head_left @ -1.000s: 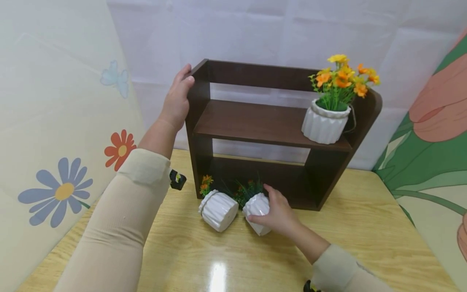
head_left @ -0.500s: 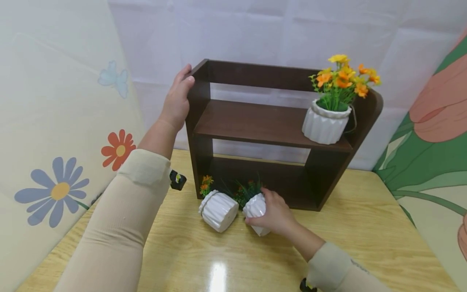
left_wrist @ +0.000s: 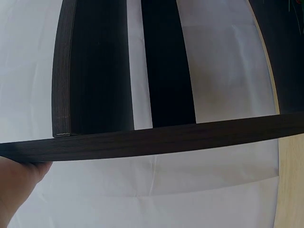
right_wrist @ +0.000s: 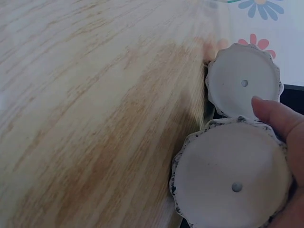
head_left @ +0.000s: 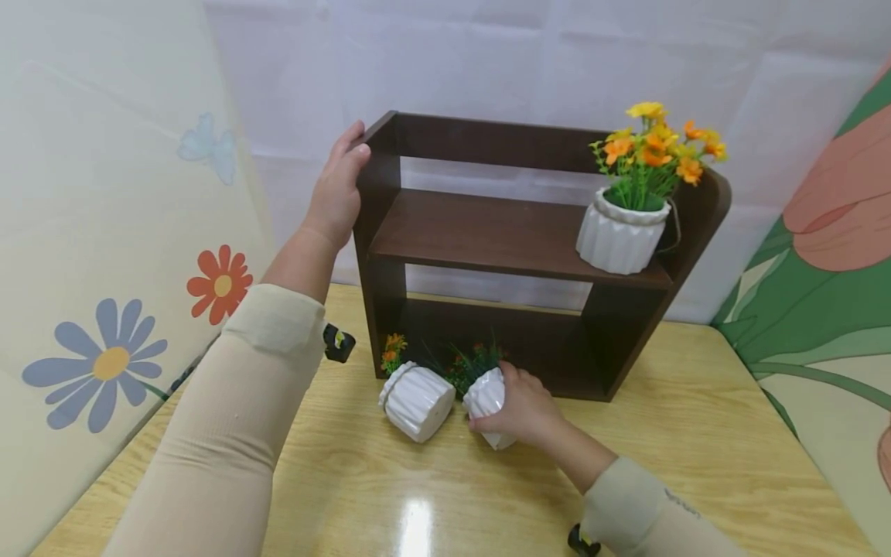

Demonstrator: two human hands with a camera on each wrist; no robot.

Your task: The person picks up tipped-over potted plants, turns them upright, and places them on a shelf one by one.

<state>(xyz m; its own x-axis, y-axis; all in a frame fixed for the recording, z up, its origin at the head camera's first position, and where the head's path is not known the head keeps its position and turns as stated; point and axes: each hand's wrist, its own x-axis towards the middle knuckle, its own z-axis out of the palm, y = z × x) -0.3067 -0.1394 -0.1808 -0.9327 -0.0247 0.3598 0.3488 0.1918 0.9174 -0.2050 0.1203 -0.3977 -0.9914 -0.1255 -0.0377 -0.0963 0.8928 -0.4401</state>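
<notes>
At the upper left of a dark brown two-tier shelf, my left hand grips the side panel; in the left wrist view its fingertips are hidden by the panel. My right hand holds a white ribbed flowerpot round its side, thumb at the near left and fingers on the far side. That pot lies tipped on the table, its plants leaning into the lower shelf. Its round base, with a small hole, faces the right wrist camera. A second tipped white flowerpot with orange flowers lies just left of it.
A third white flowerpot with yellow and orange flowers stands upright at the right end of the middle board. The wood-grain table extends in front. White cloth hangs behind, and flower-printed panels flank both sides.
My right hand has settled closer round the flowerpot, its fingers and thumb drawn in. The left hand and the shelf stay put.
</notes>
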